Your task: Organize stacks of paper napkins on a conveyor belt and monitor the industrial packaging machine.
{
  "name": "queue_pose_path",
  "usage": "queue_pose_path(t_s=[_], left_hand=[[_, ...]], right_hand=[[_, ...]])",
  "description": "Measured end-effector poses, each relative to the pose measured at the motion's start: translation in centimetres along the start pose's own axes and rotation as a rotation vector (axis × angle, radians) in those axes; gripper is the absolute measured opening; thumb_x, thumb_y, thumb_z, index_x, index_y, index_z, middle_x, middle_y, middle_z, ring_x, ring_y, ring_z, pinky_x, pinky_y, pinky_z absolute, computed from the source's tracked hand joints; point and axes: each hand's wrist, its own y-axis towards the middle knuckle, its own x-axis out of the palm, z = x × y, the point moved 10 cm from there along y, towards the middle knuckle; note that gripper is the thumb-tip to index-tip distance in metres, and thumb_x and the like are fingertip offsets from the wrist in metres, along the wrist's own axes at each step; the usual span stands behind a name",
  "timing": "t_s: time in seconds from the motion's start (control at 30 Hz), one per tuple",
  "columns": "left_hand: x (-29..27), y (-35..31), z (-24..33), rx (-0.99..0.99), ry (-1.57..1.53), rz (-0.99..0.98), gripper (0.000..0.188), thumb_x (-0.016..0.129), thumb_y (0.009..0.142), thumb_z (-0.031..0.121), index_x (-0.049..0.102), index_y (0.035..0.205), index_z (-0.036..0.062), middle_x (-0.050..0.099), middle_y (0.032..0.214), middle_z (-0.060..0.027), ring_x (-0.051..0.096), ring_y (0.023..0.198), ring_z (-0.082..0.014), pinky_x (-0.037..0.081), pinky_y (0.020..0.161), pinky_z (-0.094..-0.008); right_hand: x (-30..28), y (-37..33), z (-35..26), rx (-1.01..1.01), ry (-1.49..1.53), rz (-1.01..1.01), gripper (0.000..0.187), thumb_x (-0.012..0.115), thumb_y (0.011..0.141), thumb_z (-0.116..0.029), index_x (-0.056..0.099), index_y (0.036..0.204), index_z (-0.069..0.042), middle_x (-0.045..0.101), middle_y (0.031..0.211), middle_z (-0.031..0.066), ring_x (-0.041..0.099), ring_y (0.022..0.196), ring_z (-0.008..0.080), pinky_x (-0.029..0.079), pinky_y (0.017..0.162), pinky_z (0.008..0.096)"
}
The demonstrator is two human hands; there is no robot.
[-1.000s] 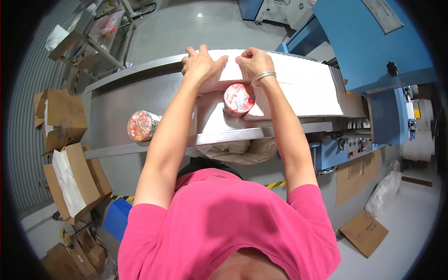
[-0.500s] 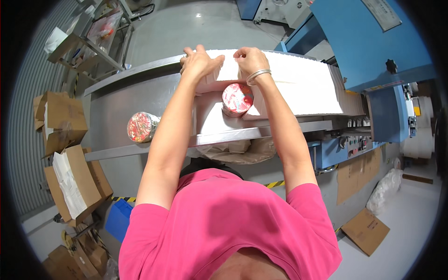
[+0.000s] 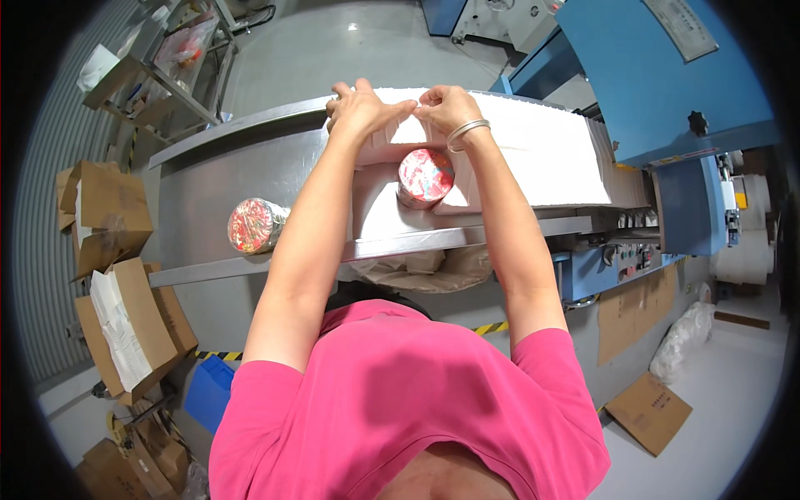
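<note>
Long rows of folded white paper sheets [image 3: 542, 154] lie along a metal table. Over the far row, my left hand [image 3: 357, 110] has its fingers spread, its thumb reaching right. My right hand [image 3: 451, 107], with silver bangles [image 3: 469, 132] at the wrist, is closed in a pinch at the same row; its fingertips nearly meet my left thumb. What the pinch holds is too small to tell. Between my forearms stands a round pack with a red-and-white patterned top [image 3: 426, 175]. Left of my left forearm, a similar clear-wrapped pack [image 3: 252, 226] lies tilted on the metal.
The metal table [image 3: 200, 179] has a raised rim. A blue machine [image 3: 667, 83] stands at the right end, with a control panel [image 3: 637, 260] below. Open cardboard boxes [image 3: 137, 321], a blue bin [image 3: 210, 392] and a cart [image 3: 167, 79] are at the left.
My left hand has shifted slightly right, its thumb now nearly at my right fingertips. My right hand's fingertips have dipped a little. The two round packs stay where they were.
</note>
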Motion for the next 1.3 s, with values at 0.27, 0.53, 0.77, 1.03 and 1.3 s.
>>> queue_pose_path(t_s=[0.27, 0.53, 0.77, 1.03, 1.3], left_hand=[[-0.2, -0.1, -0.5, -0.002, -0.028, -0.019, 0.092, 0.073, 0.055, 0.057, 0.045, 0.125, 0.0038, 0.031, 0.134, -0.0237, 0.038, 0.118, -0.0474, 0.046, 0.086, -0.0546], [-0.6, 0.4, -1.6, 0.102, -0.171, -0.007, 0.081, 0.071, 0.054, 0.046, 0.053, 0.119, 0.0026, 0.039, 0.127, -0.028, 0.041, 0.115, -0.0488, 0.043, 0.092, -0.0487], [-1.6, 0.4, -2.3, 0.133, -0.213, 0.024, 0.072, 0.067, 0.054, 0.039, 0.058, 0.113, -0.0001, 0.046, 0.12, -0.0286, 0.049, 0.109, -0.0456, 0.044, 0.091, -0.0427], [-3.5, 1.4, -8.4, 0.267, -0.713, -0.177, 0.06, 0.07, 0.063, 0.033, 0.056, 0.11, -0.0014, 0.059, 0.091, -0.0121, 0.057, 0.088, -0.0207, 0.046, 0.074, -0.0298], [-8.0, -1.0, -12.5, 0.353, -1.304, -0.178, 0.044, 0.065, 0.071, 0.018, 0.053, 0.111, 0.0039, 0.056, 0.1, -0.0059, 0.052, 0.097, -0.0163, 0.041, 0.086, -0.0282]], right_hand=[[-0.8, -0.8, -0.5, 0.0, -0.039, 0.025, 0.03, 0.07, 0.065, -0.017, 0.068, 0.092, -0.005, 0.067, 0.089, 0.014, 0.064, 0.084, 0.025, 0.05, 0.077, 0.0325], [-0.2, -1.0, 0.1, 0.014, 0.023, -0.022, 0.02, 0.068, 0.066, -0.015, 0.071, 0.085, -0.012, 0.066, 0.084, 0.0112, 0.063, 0.078, 0.0232, 0.05, 0.074, 0.0316], [-0.2, -0.8, 0.1, -0.04, 0.017, 0.016, 0.016, 0.068, 0.07, -0.015, 0.073, 0.086, -0.014, 0.067, 0.086, 0.0141, 0.064, 0.079, 0.0251, 0.05, 0.076, 0.0318], [-0.3, -1.0, -1.5, -0.1, -0.102, 0.013, 0.015, 0.066, 0.072, -0.015, 0.073, 0.085, -0.015, 0.066, 0.089, 0.0182, 0.062, 0.085, 0.0313, 0.049, 0.081, 0.0337], [-0.2, -1.2, -1.5, -0.118, -0.246, 0.007, 0.022, 0.061, 0.071, -0.014, 0.073, 0.088, -0.02, 0.06, 0.096, 0.0177, 0.057, 0.095, 0.0299, 0.044, 0.09, 0.0333]])
